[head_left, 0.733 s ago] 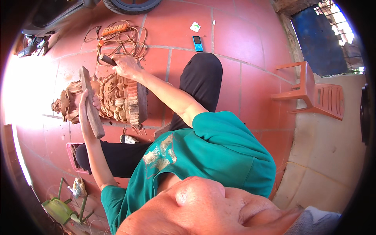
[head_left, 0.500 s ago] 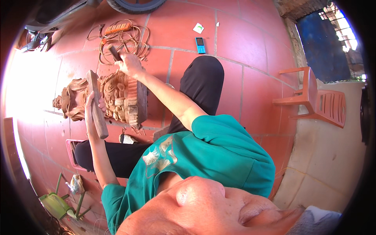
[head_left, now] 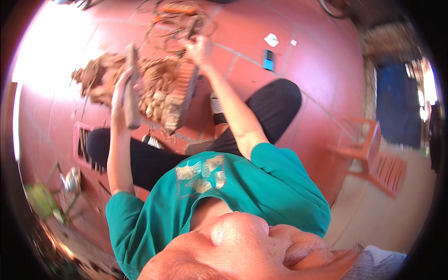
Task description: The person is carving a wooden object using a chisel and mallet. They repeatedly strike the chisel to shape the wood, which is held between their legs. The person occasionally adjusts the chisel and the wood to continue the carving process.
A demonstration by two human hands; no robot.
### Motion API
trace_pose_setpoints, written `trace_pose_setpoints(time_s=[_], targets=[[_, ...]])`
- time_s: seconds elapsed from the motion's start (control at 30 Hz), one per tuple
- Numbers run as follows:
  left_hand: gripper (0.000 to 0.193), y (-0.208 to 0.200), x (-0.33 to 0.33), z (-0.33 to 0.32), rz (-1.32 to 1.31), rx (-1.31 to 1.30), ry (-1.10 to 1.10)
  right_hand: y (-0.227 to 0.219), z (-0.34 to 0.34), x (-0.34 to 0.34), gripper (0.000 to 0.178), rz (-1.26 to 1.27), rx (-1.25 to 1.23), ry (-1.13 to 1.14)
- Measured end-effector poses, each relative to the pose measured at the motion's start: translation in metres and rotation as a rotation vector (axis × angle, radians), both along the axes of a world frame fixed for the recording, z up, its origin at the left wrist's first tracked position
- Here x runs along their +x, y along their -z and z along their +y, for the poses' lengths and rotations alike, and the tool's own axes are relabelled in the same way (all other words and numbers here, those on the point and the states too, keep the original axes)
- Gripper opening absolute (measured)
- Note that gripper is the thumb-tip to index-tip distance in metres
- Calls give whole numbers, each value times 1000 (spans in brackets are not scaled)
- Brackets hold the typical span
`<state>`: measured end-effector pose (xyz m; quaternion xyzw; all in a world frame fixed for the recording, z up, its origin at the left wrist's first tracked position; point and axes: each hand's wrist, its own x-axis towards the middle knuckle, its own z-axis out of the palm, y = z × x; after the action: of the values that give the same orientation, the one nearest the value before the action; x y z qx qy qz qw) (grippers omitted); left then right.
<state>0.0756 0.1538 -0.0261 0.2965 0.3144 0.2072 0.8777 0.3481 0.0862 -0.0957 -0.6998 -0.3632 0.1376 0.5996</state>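
A carved wooden figure [head_left: 158,95] with a ridged base lies on its side on the floor in front of my legs. My left hand [head_left: 122,81] is closed around a long wooden club [head_left: 131,105], held above the middle of the carving. Close to the far corner of the carving's base, my right hand [head_left: 199,50] grips a short dark stick-like tool [head_left: 192,29]. Motion blur hides its tip, so its exact kind is unclear. I cannot tell whether either tool touches the wood.
An orange power strip [head_left: 179,8] with a tangled cord lies beyond the carving. A blue keypad phone [head_left: 269,59] and a white paper piece [head_left: 271,39] are on the tiles. A pink basket [head_left: 77,144] sits by my left knee, a green stool [head_left: 41,199] lower left, an orange chair [head_left: 373,149] right.
The whole view has turned and shifted, and is now blurred. Both hands keep their tools and stay near the carving. The club stands a little more upright in the picture.
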Motion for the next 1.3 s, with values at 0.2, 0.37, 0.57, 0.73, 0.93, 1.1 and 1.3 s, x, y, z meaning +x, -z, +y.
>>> trace_pose_setpoints(time_s=[0.2, 0.37, 0.57, 0.73, 0.93, 1.1, 1.3], targets=[[38, -28, 11, -12, 29, -111, -137, -11, -10, 25, 26, 598, 219, -106], [44, -28, 4, -12, 26, -104, -157, -7, -9, 22, 26, 522, 100, -154], [39, -19, 1, -6, -49, -151, -142, -3, -5, 12, 23, 412, 125, -227], [35, -20, -2, -4, -67, -157, -168, -6, -1, 7, 25, 396, 54, -208], [38, -19, -2, -4, -34, -170, -157, 4, 3, 17, 24, 272, -30, -175], [40, -19, 1, -6, -10, -147, -141, 0, -1, 16, 20, 168, -67, -187], [42, -23, 5, -11, 15, -118, -133, 4, -4, 19, 21, 189, -45, -232]])
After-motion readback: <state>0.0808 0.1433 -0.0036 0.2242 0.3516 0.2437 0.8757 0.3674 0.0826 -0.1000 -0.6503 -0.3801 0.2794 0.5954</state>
